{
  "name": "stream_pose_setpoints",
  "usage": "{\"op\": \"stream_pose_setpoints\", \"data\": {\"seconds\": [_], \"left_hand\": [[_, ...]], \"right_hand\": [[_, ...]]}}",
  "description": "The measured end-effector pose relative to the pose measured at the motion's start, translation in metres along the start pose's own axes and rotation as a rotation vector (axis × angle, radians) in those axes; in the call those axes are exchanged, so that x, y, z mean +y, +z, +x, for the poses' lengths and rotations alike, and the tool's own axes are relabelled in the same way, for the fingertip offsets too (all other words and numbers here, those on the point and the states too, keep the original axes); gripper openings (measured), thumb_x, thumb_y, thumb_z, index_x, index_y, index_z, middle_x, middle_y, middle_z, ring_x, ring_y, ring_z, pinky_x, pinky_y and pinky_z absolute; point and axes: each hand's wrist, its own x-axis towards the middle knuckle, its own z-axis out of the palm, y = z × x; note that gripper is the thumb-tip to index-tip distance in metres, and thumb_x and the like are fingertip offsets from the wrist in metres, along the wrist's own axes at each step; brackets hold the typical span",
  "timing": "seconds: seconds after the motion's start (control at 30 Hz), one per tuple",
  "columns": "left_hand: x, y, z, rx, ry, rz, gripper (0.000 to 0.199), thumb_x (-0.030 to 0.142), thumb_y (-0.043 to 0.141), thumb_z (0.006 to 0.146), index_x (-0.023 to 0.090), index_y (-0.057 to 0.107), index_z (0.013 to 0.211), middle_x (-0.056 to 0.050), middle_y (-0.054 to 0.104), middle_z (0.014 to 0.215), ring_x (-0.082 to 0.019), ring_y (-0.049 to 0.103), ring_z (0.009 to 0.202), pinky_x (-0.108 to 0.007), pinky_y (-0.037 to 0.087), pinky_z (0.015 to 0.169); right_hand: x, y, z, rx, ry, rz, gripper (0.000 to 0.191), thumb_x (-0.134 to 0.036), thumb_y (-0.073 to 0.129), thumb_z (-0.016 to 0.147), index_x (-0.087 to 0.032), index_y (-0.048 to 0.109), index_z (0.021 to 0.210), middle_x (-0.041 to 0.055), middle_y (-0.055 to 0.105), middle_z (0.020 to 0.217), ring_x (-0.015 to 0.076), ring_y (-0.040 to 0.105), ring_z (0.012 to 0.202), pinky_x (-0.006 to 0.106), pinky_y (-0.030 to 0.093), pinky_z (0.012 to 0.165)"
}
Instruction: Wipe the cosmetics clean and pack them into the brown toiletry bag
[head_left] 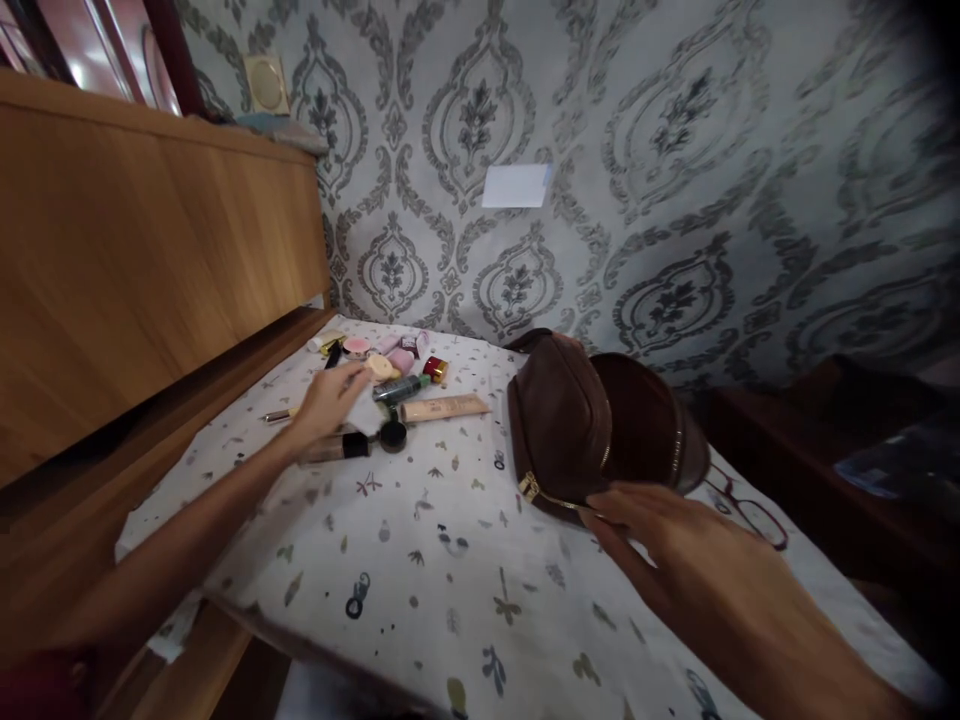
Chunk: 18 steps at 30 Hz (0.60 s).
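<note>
My left hand reaches over a group of cosmetics, its fingers stretched out beside a round beige compact; whether they touch it I cannot tell. Close by lie a dark green tube, a beige squeeze tube, a small red jar with a gold band, a black round cap and a foundation bottle with a black cap. On the right, a brown zip bag gapes wide. My right hand grips its front rim near the gold zipper.
A pink blush compact and a makeup brush are at the left. Red-framed glasses rest right of the bag. The patterned cloth meets a wooden cabinet on the left and the papered wall behind.
</note>
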Motion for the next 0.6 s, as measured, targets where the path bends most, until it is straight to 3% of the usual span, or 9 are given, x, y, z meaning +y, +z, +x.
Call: {"op": "stream_pose_setpoints", "data": {"seconds": [0.1, 0.2, 0.3, 0.4, 0.6], "left_hand": [[-0.038, -0.021, 0.035, -0.007, -0.104, 0.18, 0.046, 0.042, 0.032, 0.096, 0.013, 0.065, 0.083, -0.005, 0.064, 0.076, -0.018, 0.056, 0.075, -0.026, 0.04, 0.067], [-0.067, -0.026, 0.069, -0.082, -0.193, 0.341, 0.04, 0.037, 0.036, 0.094, 0.014, 0.068, 0.098, -0.01, 0.071, 0.092, -0.023, 0.063, 0.085, -0.029, 0.043, 0.072], [-0.082, -0.014, 0.098, -0.195, -0.239, 0.48, 0.037, 0.036, 0.049, 0.088, 0.018, 0.066, 0.115, -0.014, 0.071, 0.11, -0.03, 0.065, 0.1, -0.034, 0.046, 0.081], [-0.091, 0.007, 0.123, -0.32, -0.218, 0.563, 0.048, 0.036, 0.058, 0.082, 0.024, 0.059, 0.128, -0.015, 0.065, 0.127, -0.034, 0.061, 0.115, -0.039, 0.046, 0.09], [-0.109, 0.041, 0.17, -0.53, -0.238, 0.615, 0.061, 0.051, 0.073, 0.068, 0.029, 0.062, 0.125, -0.013, 0.065, 0.131, -0.035, 0.06, 0.118, -0.04, 0.047, 0.093]], "right_hand": [[-0.014, 0.011, 0.004, 0.036, -0.062, 0.207, 0.031, -0.039, 0.043, 0.095, -0.028, 0.071, 0.092, 0.0091, 0.076, 0.092, 0.0257, 0.072, 0.08, 0.035, 0.054, 0.069], [-0.033, 0.035, 0.018, -0.005, -0.142, 0.374, 0.031, -0.033, 0.042, 0.096, -0.024, 0.072, 0.096, 0.0085, 0.076, 0.09, 0.0227, 0.073, 0.08, 0.032, 0.053, 0.072], [-0.054, 0.062, 0.039, -0.135, -0.199, 0.49, 0.032, -0.025, 0.041, 0.096, -0.019, 0.072, 0.09, 0.0077, 0.075, 0.081, 0.0205, 0.071, 0.075, 0.029, 0.05, 0.071], [-0.074, 0.084, 0.06, -0.238, -0.22, 0.578, 0.029, -0.02, 0.045, 0.093, -0.017, 0.073, 0.091, 0.0065, 0.074, 0.08, 0.0176, 0.068, 0.07, 0.026, 0.047, 0.067], [-0.086, 0.125, 0.074, -0.229, -0.199, 0.8, 0.025, -0.016, 0.051, 0.085, -0.018, 0.075, 0.091, 0.004, 0.073, 0.079, 0.0148, 0.065, 0.07, 0.024, 0.048, 0.068]]}}
